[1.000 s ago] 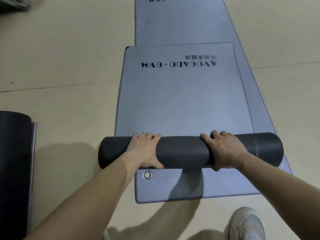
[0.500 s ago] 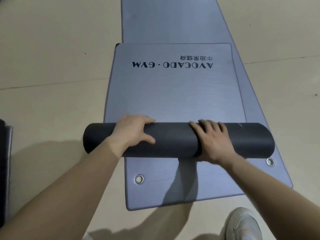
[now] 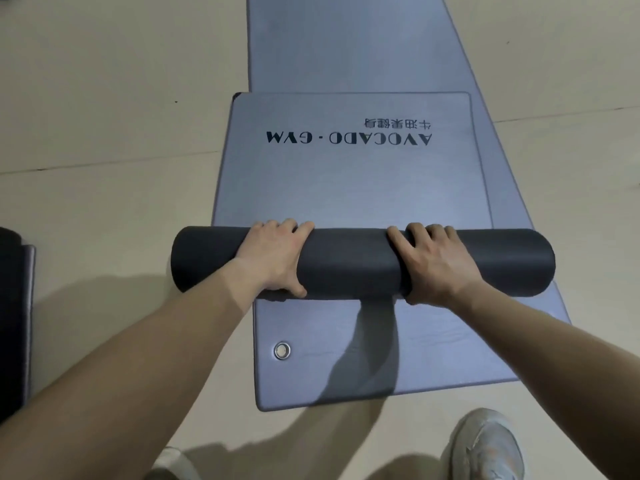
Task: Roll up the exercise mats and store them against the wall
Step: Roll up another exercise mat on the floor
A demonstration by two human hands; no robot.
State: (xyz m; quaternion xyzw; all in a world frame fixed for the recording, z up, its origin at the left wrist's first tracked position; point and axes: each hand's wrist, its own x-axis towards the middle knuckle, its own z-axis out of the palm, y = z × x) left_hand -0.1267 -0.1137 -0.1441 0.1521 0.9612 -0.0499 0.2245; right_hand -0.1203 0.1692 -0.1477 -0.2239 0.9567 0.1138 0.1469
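Beige floor (image 3: 104, 133) carries overlapping grey mats (image 3: 346, 188).

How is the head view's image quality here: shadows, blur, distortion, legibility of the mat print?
Head view: sharp, evenly lit; the printed logo reads clearly though upside down. Arm shadows fall on the lower mat and floor near the shoe. Wide-angle stretch enlarges the forearms.

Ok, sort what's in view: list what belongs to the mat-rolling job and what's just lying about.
Job:
- half-rolled mat, left hand and right hand gripping it
- flat mat underneath
- further flat mat
- dark rolled mat at left edge

Lying about:
- white shoe
- floor
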